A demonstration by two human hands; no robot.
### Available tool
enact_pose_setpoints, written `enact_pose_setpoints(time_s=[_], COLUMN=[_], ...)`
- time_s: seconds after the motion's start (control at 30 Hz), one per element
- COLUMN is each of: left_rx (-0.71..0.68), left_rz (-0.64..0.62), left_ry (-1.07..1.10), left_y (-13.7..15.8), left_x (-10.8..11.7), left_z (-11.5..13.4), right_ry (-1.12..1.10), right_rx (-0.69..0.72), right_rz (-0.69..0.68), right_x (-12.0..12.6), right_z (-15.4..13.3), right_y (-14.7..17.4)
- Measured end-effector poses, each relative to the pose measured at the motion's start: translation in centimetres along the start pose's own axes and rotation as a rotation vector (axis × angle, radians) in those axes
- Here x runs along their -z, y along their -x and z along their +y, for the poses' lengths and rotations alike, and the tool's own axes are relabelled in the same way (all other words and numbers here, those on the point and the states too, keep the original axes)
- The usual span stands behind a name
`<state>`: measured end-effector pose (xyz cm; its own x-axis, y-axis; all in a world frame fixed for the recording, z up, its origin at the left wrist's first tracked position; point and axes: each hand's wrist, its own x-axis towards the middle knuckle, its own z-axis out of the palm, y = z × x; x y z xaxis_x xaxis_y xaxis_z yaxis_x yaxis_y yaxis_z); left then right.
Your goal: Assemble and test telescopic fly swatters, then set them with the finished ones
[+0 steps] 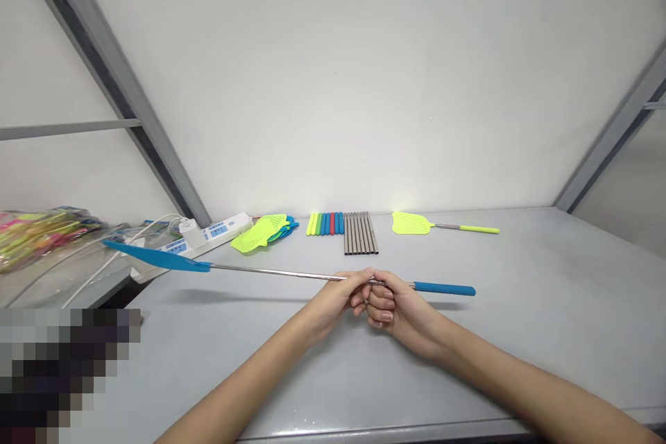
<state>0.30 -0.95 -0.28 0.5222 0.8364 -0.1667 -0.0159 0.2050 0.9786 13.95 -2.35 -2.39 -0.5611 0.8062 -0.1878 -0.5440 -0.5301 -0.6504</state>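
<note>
A blue fly swatter (171,258) with an extended metal rod is held level above the grey table (250,354), its flat head to the left and its blue handle grip to the right. My left hand (347,295) is closed round the middle of the rod. Right beside it, my right hand (388,302) is closed on the rod just left of the handle grip. The two hands touch at the thumbs, and their curled fingers hide part of the rod.
At the back lie a yellow-green fly swatter (412,223), a row of metal tubes (361,233), coloured handle grips (325,223) and stacked swatter heads (260,232). A white power strip (218,230) with cables stands left, near bagged colourful items (46,232). A wall (364,83) closes off the back.
</note>
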Motion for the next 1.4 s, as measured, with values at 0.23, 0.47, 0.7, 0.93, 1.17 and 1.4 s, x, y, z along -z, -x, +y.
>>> enact_pose_setpoints(time_s=[0.23, 0.47, 0.7, 0.93, 1.17, 1.4], left_rx=[-0.08, -0.104, -0.105, -0.078, -0.068, -0.067], left_rz=[0.048, 0.058, 0.036, 0.024, -0.007, -0.045], left_ry=[-0.056, -0.091, -0.083, -0.065, -0.035, -0.033], left_y=[0.06, 0.04, -0.02, -0.18, 0.18, 0.14], left_x=[-0.42, -0.49, -0.4, -0.44, -0.66, -0.59], left_z=[-0.17, -0.08, -0.08, -0.13, 0.48, 0.65], right_ry=[0.016, 0.024, 0.04, 0.091, 0.155, 0.148], right_rx=[0.02, 0.02, 0.014, 0.023, 0.144, 0.132], right_rz=[0.002, 0.004, 0.005, 0.037, 0.153, 0.138], right_x=[0.04, -0.06, -0.04, -0.01, -0.33, -0.22], right_z=[0.01, 0.0, -0.06, -0.18, -0.19, -0.32], right_y=[-0.09, -0.07, -0.04, -0.1, 0.04, -0.01])
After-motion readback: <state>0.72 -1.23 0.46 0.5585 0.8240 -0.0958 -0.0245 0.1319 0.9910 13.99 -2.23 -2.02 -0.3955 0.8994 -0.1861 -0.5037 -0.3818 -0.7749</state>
